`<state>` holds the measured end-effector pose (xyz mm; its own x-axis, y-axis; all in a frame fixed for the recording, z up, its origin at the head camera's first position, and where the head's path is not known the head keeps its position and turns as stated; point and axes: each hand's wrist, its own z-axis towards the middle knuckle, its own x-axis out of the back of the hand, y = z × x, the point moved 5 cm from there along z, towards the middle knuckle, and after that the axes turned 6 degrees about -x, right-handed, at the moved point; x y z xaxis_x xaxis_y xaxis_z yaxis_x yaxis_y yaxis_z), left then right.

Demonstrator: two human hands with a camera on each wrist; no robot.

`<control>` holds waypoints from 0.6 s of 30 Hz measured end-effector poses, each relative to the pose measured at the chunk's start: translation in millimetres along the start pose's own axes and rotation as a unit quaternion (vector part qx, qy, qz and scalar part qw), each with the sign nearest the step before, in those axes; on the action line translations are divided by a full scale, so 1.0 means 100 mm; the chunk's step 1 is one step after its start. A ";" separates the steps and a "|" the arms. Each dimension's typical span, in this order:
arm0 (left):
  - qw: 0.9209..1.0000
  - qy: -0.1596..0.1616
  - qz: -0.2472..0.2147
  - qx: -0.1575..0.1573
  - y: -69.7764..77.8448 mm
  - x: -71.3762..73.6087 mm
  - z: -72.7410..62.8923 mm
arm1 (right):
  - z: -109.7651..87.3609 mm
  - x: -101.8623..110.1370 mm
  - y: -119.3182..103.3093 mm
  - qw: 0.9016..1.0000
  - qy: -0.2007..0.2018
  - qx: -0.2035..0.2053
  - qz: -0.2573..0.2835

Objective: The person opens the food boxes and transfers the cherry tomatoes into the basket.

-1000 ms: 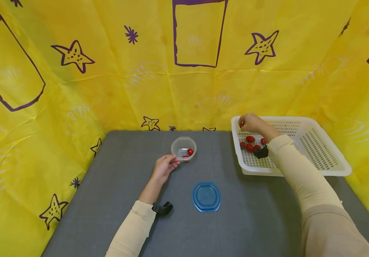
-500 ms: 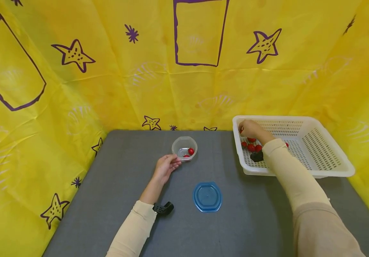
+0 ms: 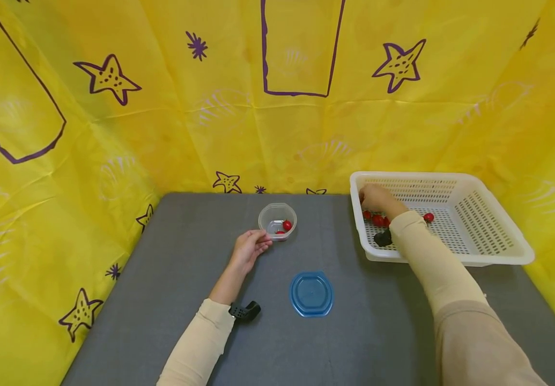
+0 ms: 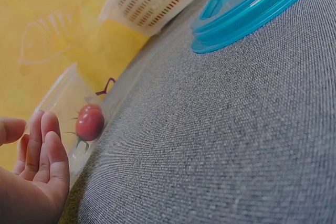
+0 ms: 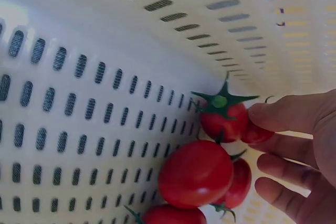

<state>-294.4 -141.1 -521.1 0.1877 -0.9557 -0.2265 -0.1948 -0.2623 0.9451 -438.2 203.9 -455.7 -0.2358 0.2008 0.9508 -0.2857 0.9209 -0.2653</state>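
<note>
At the near rim of a small clear plastic container (image 3: 277,210), my left hand (image 3: 247,251) holds on with thumb and fingertips. Two red cherry tomatoes (image 4: 90,123) lie inside that container. My right hand (image 3: 376,197) reaches into the left end of a white plastic basket (image 3: 487,214). Seen from the right wrist, its thumb and forefinger pinch a small cherry tomato (image 5: 256,134), partly hidden behind another tomato (image 5: 224,121) with a green calyx. More cherry tomatoes (image 5: 195,174) sit close to the fingertips, against the basket's slotted wall.
A blue lid (image 3: 311,294) lies on the grey tabletop (image 3: 200,214) between the arms. One tomato (image 3: 428,217) sits apart in the basket, right of the forearm. Behind the table hangs a yellow printed cloth (image 3: 287,128).
My right hand has dropped lower into the basket's left corner, and its forearm has shifted left, uncovering the separate tomato. The left hand stays at the container.
</note>
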 end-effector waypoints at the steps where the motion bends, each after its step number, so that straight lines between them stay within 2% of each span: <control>1: 1.000 0.000 -0.001 0.001 0.00 0.00 0.00 | 0.01 -0.01 -0.01 1.000 -0.002 -0.002 0.002; 9: 1.000 -0.003 0.002 0.001 0.02 0.00 0.00 | -0.02 0.03 -0.04 1.000 -0.003 -0.011 -0.001; 15: 1.000 -0.002 -0.005 0.003 0.02 0.00 0.01 | -0.09 0.18 -0.05 1.000 0.007 -0.017 0.008; 18: 1.000 0.000 -0.003 0.005 0.01 0.00 0.01 | -0.13 0.27 -0.09 1.000 0.021 -0.007 0.016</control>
<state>-295.2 -141.6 -520.2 0.1884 -0.9541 -0.2327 -0.2037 -0.2698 0.9411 -430.2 205.3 -425.8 -0.2051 0.2445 0.9477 -0.2653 0.9181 -0.2943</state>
